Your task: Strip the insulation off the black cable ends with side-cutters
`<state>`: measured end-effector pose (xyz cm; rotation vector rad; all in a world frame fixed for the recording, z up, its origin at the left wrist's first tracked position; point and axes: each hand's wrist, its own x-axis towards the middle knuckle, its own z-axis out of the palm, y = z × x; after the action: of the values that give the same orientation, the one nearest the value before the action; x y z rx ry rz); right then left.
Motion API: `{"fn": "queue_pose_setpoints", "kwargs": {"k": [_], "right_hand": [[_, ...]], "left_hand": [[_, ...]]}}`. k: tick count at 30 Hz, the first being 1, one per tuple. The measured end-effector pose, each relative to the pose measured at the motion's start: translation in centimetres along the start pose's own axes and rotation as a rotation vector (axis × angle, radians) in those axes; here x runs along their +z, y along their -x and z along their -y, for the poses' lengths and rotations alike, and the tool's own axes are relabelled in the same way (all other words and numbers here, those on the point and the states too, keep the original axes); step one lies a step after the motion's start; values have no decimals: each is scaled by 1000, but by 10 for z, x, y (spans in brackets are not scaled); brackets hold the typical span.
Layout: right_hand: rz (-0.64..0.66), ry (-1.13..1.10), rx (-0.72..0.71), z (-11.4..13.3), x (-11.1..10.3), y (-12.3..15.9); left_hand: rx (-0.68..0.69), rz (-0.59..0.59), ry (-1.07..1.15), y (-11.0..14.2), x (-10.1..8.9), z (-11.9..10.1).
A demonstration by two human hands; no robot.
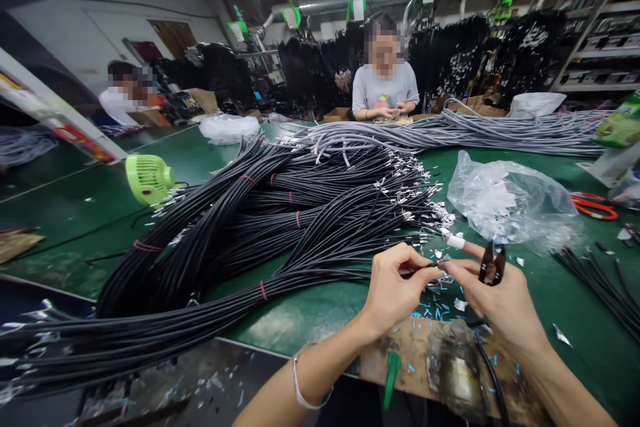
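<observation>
My left hand (395,287) pinches the end of a black cable (433,265) between thumb and fingers. My right hand (507,303) meets it there, with thumb and forefinger closed at the thin wires of that end. Tucked in the right hand is a pair of wire cutters (493,267), its dark jaws pointing up; the handles are hidden. White tape wraps one right finger. To the left lies a large heap of black cables (200,267), tied in bundles with red bands. Blue wire scraps (435,310) are scattered below the hands.
A worn board (373,360) with a green-handled tool (391,377) and a metal block (463,373) lies close in front. Clear plastic bag (515,200), orange-handled scissors (595,205), grey cables (500,130) and a green fan (147,179) surround the heap. A co-worker (385,90) sits opposite.
</observation>
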<state>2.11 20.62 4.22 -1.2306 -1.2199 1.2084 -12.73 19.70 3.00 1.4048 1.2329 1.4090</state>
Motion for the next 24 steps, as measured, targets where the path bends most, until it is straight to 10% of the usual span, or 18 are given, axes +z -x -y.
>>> {"fn": "queue_pose_setpoints", "kwargs": {"k": [17, 24], "right_hand": [[-108, 465, -504, -15, -3, 1], [-82, 264, -357, -13, -5, -1]], "left_hand": [[-231, 302, 162, -10, -15, -12], [115, 39, 36, -7, -16, -13]]}}
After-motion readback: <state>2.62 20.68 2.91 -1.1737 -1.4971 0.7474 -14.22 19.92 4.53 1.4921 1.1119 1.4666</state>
